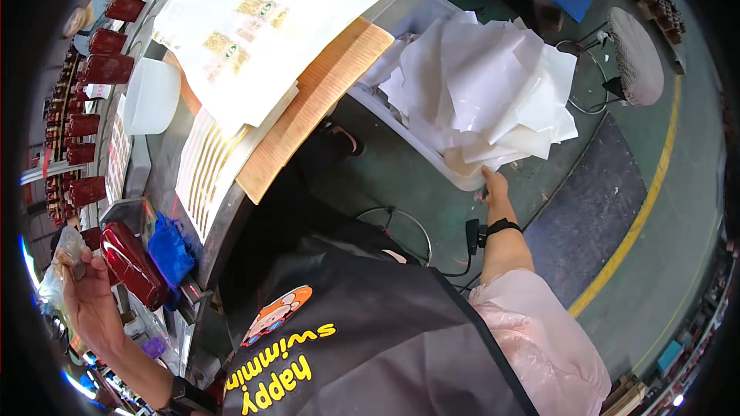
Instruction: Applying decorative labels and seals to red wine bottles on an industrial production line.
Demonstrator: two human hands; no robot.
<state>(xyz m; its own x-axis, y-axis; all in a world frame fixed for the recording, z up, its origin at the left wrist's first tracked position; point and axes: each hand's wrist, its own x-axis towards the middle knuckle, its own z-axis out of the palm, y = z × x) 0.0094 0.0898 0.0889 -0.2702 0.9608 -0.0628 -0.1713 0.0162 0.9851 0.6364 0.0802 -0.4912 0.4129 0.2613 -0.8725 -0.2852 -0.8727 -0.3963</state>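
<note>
At the far left my left hand (pixel 89 293) is raised, its fingers closed on a crumpled greyish-white cloth-like piece (pixel 69 246) that I cannot make out well. Right beside it lies a glossy dark red rounded case (pixel 132 264), with a blue cloth (pixel 170 250) next to that. My right hand (pixel 496 185) reaches out to the near corner of a white plastic bin (pixel 401 135). Its fingers look apart, with nothing visible in them. Loose white paper sheets (pixel 493 81) heap above the bin's rim, close to those fingertips.
Printed white sheets with gold patterns (pixel 254 27) lie stacked on a wooden board (pixel 316 108) at the bench edge. A translucent tub (pixel 152 96) stands beyond them. Red pieces (pixel 108 68) line the far left. A padded stool (pixel 636 58) stands on the floor at right.
</note>
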